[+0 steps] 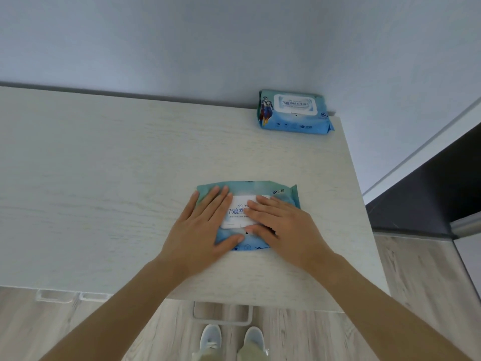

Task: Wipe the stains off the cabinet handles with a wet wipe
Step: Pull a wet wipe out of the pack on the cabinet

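A blue wet-wipe pack (282, 190) with a white lid flap lies on the pale wooden cabinet top (130, 178) near its front right. My left hand (201, 227) lies flat on the pack's left half, fingers straight, thumb along the front edge. My right hand (281, 225) presses flat on the lid and right half, fingers pointing left. Metal cabinet handles stick out below the front edge: one (222, 319) under my arms, two more (54, 295) at the left.
A second blue wet-wipe pack (294, 113) sits at the back right corner against the wall. The cabinet top ends at the right edge, beside a dark panel (429, 191). Wood-look floor and my two shoes (231, 340) show below.
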`<state>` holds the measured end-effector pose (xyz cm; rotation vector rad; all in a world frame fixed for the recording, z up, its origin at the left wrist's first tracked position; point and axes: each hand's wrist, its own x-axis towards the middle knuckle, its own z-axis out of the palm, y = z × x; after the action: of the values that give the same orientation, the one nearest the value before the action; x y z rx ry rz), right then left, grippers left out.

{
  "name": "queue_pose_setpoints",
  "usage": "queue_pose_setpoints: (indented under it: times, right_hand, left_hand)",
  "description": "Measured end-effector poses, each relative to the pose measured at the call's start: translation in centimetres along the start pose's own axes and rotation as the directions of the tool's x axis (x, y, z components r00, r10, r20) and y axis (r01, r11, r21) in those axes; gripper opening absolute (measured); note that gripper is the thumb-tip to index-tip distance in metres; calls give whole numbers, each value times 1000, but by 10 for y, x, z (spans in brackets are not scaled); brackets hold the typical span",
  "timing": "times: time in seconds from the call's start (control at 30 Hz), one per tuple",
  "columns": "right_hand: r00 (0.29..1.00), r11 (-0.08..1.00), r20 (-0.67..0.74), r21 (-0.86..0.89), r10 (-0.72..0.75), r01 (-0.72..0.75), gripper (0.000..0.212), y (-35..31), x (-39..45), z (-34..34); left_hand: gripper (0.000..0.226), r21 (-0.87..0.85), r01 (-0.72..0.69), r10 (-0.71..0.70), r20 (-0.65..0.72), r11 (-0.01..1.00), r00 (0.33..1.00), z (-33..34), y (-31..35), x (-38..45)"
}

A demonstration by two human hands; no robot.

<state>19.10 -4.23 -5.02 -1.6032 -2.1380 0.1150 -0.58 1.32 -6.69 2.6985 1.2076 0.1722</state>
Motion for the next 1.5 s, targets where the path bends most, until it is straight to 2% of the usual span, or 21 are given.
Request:
queue_pose_setpoints:
  times: [0.13, 0.27, 0.33, 0.43, 0.53, 0.6, 0.67, 0.73, 0.8, 0.97, 1.03, 1.1, 1.23, 1.3, 1.5]
  right_hand:
    - [999, 999, -41, 43, 17, -15, 26, -4, 1, -1]
    - [968, 953, -150, 259, 200, -157, 19, -8, 17, -9]
    - [950, 930, -178, 313, 257, -193, 24, -8, 27, -10]
    - [927, 944, -251, 250, 277, -215, 32, -7, 33, -9]
    - [925, 980, -325, 66, 198, -186, 36, -3, 24, -8]
    - [951, 987, -274, -25, 145, -158, 43, 0, 15, -6]
    - [977, 980, -113, -62, 183, -190, 57, 4, 7, -4]
    - [962, 963, 77, -80, 263, -256, 71, 8, 4, -3]
    - [931, 948, 196, -146, 308, -283, 78, 11, 3, 0]
    - [881, 915, 288, -266, 374, -302, 84, 13, 7, 1]
    - [887, 919, 278, -251, 369, -303, 82, 10, 9, -2]
    - [924, 936, 224, -242, 309, -255, 75, 6, 10, -6]
    - [996, 972, 1, -220, 85, -83, 24, -4, 14, -4]
    - [997, 977, -47, -200, 68, -76, 9, -9, 19, 0]
    - [989, 983, -56, -117, 135, -140, 5, -13, 29, 7]
  left_hand:
    - [84, -16, 0, 0, -14, 1000, 1000, 2, 1, 1]
    - [93, -206, 49, -65, -73, 977, 995, -1, 6, 0]
    - [95, -198, 8, -37, -141, 980, 989, -3, 6, 0]
    - [88, -62, -79, 66, -178, 995, 982, -9, 3, 4]
    - [90, -57, -39, 33, -104, 998, 994, -12, -2, 8]
    - [93, -85, -3, -2, -62, 996, 998, -12, -3, 10]
    - [97, -116, 40, -46, -44, 992, 998, -11, -3, 14]
    - [97, -86, 85, -88, -22, 993, 996, -13, -1, 22]
    - [97, -1, 105, -105, 4, 994, 994, -12, 0, 27]
    - [101, 22, 107, -109, 92, 994, 990, -5, -2, 24]
    - [101, 50, 109, -114, 100, 993, 988, -5, -2, 23]
    - [100, 74, 107, -114, 103, 992, 988, -6, -1, 23]
    - [95, 112, 97, -109, 104, 989, 989, -6, 1, 22]
    - [93, 117, 97, -109, 101, 988, 989, -6, 2, 21]
    - [97, 64, 96, -100, 53, 993, 994, -2, 1, 20]
